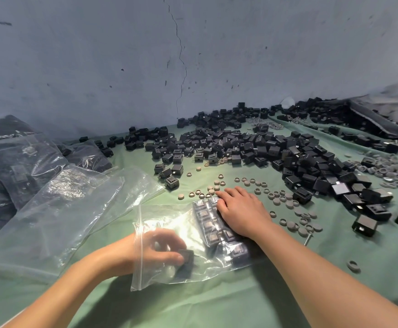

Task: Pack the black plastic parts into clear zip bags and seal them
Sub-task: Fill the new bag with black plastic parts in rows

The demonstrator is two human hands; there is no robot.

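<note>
Far to the left of the bag (167, 214), full bags (15, 166) with dark content lie in a pile. Between them and the bag, empty bags (58, 209) lie flat and partly one over the other; the nearest one reaches just beside the bag's upper left corner.

The bag itself lies on a green cloth (205, 304), with its zip mouth on the left side, and the mouth is open. The left hand (160, 249) is inside the bag through this mouth. Its fingers and thumb are curled around one black part (186, 258), which it holds in the lower middle of the bag.

In the right half of the bag, more black parts stand in rows (211, 223), close together. The right hand (240, 214) lies on top of the bag over these rows, with palm down and fingers straight; it presses on the plastic and holds nothing.

Just behind and to the right of the bag, many small grey caps (285, 201) are spread on the cloth. Further behind and to the right of the bag is a big heap (276, 150) of loose black parts, and it reaches to the blue-grey wall (122, 55)
</note>
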